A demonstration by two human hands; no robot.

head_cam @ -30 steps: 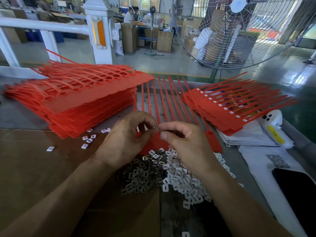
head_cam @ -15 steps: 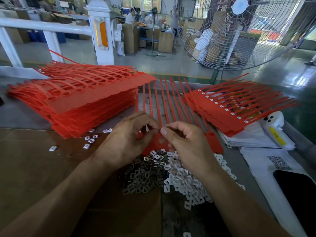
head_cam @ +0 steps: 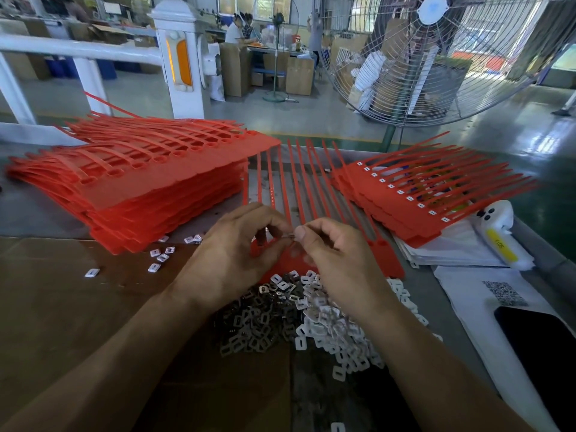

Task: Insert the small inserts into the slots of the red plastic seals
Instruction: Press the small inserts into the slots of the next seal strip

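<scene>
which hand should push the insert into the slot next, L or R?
Right, probably. The right hand pinches a small insert at its fingertips, over the red seal strip. The left hand meets it there, fingers curled; its grip is hidden.

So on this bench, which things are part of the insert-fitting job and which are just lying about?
Job:
- left hand and right hand, meeting over the sheet of seals being worked
- pile of inserts
- unfilled stack
- filled stack

Lying about:
- dark phone
- QR paper
- white device with yellow label
- floor fan
</scene>
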